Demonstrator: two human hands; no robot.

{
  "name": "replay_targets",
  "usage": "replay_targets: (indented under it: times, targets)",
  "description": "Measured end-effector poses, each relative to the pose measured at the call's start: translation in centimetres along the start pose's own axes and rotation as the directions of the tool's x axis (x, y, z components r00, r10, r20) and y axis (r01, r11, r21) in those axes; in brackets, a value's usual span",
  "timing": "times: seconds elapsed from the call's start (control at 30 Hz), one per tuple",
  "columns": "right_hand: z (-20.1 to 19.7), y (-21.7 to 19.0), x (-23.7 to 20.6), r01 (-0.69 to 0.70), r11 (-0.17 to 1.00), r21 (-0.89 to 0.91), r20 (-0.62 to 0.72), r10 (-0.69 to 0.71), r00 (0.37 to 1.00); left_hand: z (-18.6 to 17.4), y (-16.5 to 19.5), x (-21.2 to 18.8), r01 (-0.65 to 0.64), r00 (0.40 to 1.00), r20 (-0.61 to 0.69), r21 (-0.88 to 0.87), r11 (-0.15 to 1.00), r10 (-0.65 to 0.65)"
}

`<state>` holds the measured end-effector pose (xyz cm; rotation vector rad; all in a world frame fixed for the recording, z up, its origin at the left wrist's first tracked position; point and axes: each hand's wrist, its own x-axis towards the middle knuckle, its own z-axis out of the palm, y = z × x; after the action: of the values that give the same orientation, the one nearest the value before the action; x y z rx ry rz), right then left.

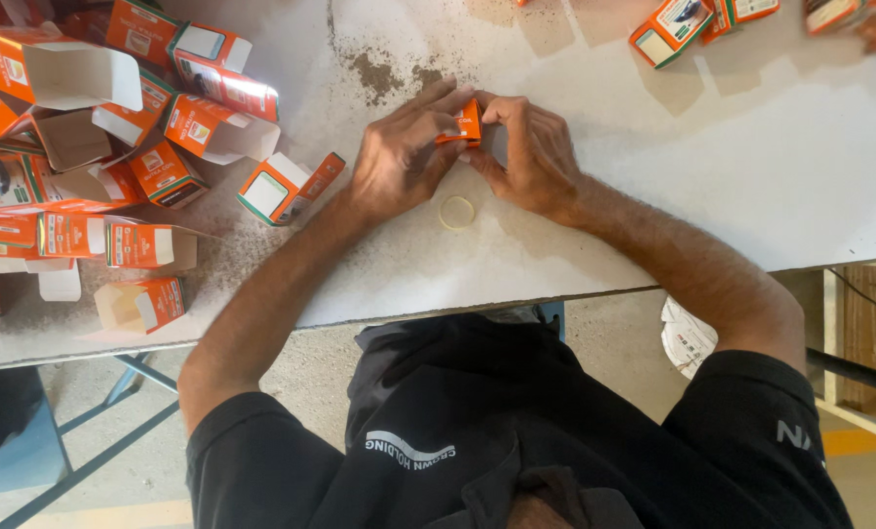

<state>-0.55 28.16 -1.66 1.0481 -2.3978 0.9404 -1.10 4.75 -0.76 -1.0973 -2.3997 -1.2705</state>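
While both hands, left (399, 152) and right (531, 157), pinch the box (465, 124) between them, we should keep its flaps square above the ring (456, 212).

The person wears a black short-sleeved shirt — white curved stripe and lettering across the chest, more white letters on one sleeve. Both forearms are bare down to the left hand (399, 157) and right hand (531, 157) — no gloves, rings or watch.

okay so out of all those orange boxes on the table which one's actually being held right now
The small orange box at the table's middle, pinched between the left hand and right hand. The open boxes piled at the left lie untouched.
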Motion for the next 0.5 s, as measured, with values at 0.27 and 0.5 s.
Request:
replay_targets:
  times: [0.27,0.5]
  targets:
    - [-0.5,-0.7,0.8,0.089,0.996,-0.008,0.066,-0.088,0.994,-0.7,1.1,-1.9,-0.107,0.992,0.098,0.392,0.914,0.074]
    - [-3.0,0.6,1.1,0.022,0.826,-0.563,-0.204,-0.165,0.965,-7.2,4.9,-8.4,0.305,0.953,-0.245,0.762,0.572,-0.181]
